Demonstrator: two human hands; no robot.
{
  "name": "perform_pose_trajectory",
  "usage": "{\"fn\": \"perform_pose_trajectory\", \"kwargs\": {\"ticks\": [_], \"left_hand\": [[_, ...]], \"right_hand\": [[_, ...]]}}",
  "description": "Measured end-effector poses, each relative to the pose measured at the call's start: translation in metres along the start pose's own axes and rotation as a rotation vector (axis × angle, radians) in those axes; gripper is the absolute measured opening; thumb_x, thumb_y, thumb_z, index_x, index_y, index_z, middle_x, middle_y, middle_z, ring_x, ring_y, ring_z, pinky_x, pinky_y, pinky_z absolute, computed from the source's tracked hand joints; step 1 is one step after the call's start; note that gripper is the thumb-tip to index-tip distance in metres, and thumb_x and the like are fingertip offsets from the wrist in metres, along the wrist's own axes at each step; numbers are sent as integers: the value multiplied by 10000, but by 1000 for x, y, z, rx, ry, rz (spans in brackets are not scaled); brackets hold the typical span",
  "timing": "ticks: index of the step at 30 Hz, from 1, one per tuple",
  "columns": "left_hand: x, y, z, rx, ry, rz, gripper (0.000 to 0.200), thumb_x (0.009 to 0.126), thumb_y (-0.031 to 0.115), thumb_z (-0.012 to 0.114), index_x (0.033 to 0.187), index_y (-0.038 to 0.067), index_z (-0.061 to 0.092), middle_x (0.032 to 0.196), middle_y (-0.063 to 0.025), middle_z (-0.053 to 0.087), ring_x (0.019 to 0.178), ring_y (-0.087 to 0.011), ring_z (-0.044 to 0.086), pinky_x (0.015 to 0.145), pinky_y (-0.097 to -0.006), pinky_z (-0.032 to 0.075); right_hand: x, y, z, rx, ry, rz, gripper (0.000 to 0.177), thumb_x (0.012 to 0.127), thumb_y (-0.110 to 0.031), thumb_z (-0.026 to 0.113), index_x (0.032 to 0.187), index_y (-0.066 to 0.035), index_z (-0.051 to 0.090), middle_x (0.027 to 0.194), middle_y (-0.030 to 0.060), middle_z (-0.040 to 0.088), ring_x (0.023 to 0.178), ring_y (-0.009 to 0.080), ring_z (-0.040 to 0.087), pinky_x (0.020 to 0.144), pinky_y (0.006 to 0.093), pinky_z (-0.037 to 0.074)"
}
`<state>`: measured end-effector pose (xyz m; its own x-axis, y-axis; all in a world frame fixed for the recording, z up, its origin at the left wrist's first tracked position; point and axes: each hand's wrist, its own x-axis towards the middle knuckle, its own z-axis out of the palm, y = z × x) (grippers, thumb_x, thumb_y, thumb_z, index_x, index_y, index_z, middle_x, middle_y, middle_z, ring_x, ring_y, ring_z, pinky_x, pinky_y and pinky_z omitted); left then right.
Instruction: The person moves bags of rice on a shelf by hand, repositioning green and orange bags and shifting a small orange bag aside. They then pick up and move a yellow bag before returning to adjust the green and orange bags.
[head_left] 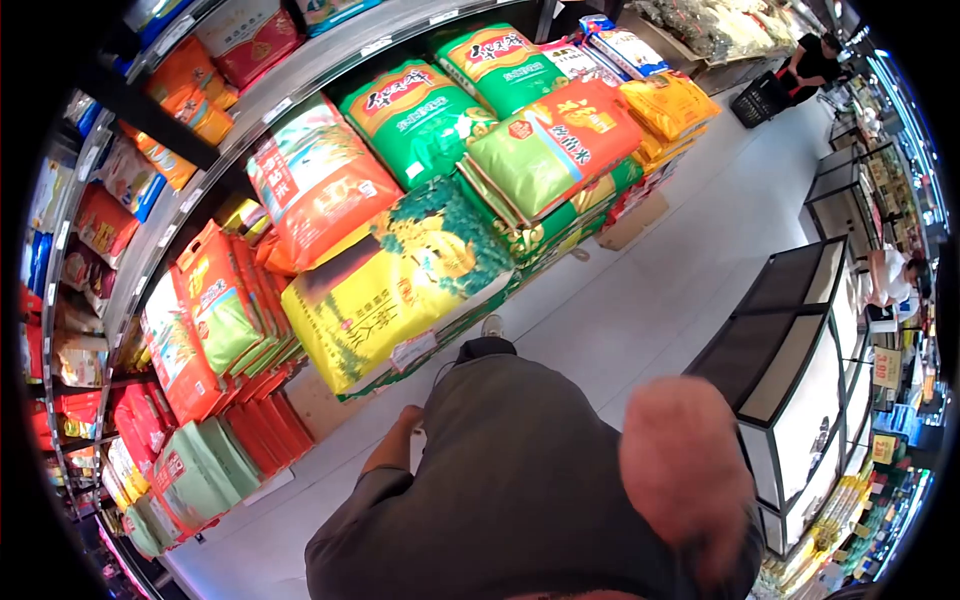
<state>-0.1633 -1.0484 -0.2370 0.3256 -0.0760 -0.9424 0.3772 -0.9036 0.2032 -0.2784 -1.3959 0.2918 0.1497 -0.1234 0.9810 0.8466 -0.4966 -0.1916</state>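
Observation:
My right hand (682,455) is raised close to the camera, in front of my dark clothing (500,480). It is smeared by motion, so its fingers do not show clearly, and I see nothing held in it. Low at my left side hangs my left hand (408,420), small and partly hidden, its fingers not readable. Nearest to it is a yellow and teal rice bag (390,300) lying flat on a stack. Behind that lie a red and white rice bag (325,185), a green rice bag (415,115) and a green and orange rice bag (550,145).
Store shelves (160,225) with packaged goods curve along the left. Upright red and green packs (205,465) stand low there. A pale floor aisle (690,240) runs ahead, bordered on the right by a dark-topped display counter (760,340). Further off, a person (815,65) carries a black basket (758,100).

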Motion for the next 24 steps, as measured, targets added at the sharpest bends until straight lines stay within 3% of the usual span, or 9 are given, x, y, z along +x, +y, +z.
{"fn": "perform_pose_trajectory", "kwargs": {"ticks": [1, 3, 5, 7, 10, 14, 19, 22, 24], "left_hand": [[21, 8, 1, -65, -45, 117, 384, 824, 334, 628, 1026, 9, 664, 953, -151, 688, 887, -288, 663, 727, -437, 534], [69, 36, -2, 163, -36, 465, 388, 860, 335, 575, 1062, 14, 657, 1023, -188, 682, 959, -318, 648, 827, -441, 505], [25, 123, -22, 526, -46, 763, 341, 872, 230, 510, 1126, 50, 650, 1073, -214, 667, 1009, -354, 630, 868, -452, 483], [-126, 262, -50, 737, -126, 667, 351, 835, 153, 524, 1150, 44, 635, 1071, -215, 665, 1006, -359, 628, 855, -433, 497], [10, 262, -51, 596, -293, 948, 383, 803, 79, 538, 1177, 45, 616, 1047, -218, 664, 987, -360, 633, 824, -398, 512], [-39, 375, -51, 686, -180, 855, 425, 826, -25, 463, 1231, 30, 577, 1068, -138, 679, 983, -250, 645, 855, -338, 506], [-4, 456, -8, -378, -198, 626, 569, 859, 37, 521, 1411, 56, 386, 1236, -151, 580, 1058, -250, 587, 871, -394, 500], [7, 502, 24, -530, -146, 521, 690, 837, 41, 565, 1469, 70, 287, 1296, -147, 526, 1112, -258, 546, 876, -405, 496], [-1, 534, 43, -624, -129, 446, 660, 790, 47, 613, 1403, 62, 369, 1193, -122, 550, 1055, -241, 542, 844, -401, 503]], "right_hand": [[-3, -6, -22, -252, -281, 489, 133, 720, -90, 574, 844, -121, 610, 818, 42, 668, 590, 212, 579, 626, 345, 486], [-43, 80, -55, -281, -637, 521, 217, 668, 0, 530, 884, -13, 548, 919, 130, 626, 765, 273, 594, 714, 370, 489], [-136, 122, -59, -222, -104, 835, 227, 849, 11, 434, 1070, -2, 484, 991, 178, 579, 872, 270, 603, 793, 406, 485], [-224, 146, -86, -232, 128, 1181, 108, 936, -62, 457, 1024, -7, 487, 1044, 150, 574, 857, 207, 616, 744, 356, 502], [-329, 150, -136, -314, 302, 1615, 144, 1001, -157, 460, 919, -39, 464, 1020, 118, 575, 820, 153, 605, 714, 272, 491], [-370, 167, -189, -379, 354, 1781, 159, 966, -108, 522, 831, -50, 460, 1001, 102, 583, 765, 149, 617, 645, 252, 496], [-383, 253, -278, -321, 232, 1748, 104, 869, 27, 558, 847, -55, 498, 931, 77, 601, 759, 137, 610, 623, 251, 484], [-371, 336, -337, -531, 4, 1585, 106, 864, -26, 609, 939, -48, 537, 925, 72, 600, 722, 138, 583, 624, 258, 475], [-308, 389, -352, -540, 105, 1552, 214, 841, -82, 658, 1019, -30, 551, 950, 99, 602, 789, 180, 580, 691, 287, 478]]}}
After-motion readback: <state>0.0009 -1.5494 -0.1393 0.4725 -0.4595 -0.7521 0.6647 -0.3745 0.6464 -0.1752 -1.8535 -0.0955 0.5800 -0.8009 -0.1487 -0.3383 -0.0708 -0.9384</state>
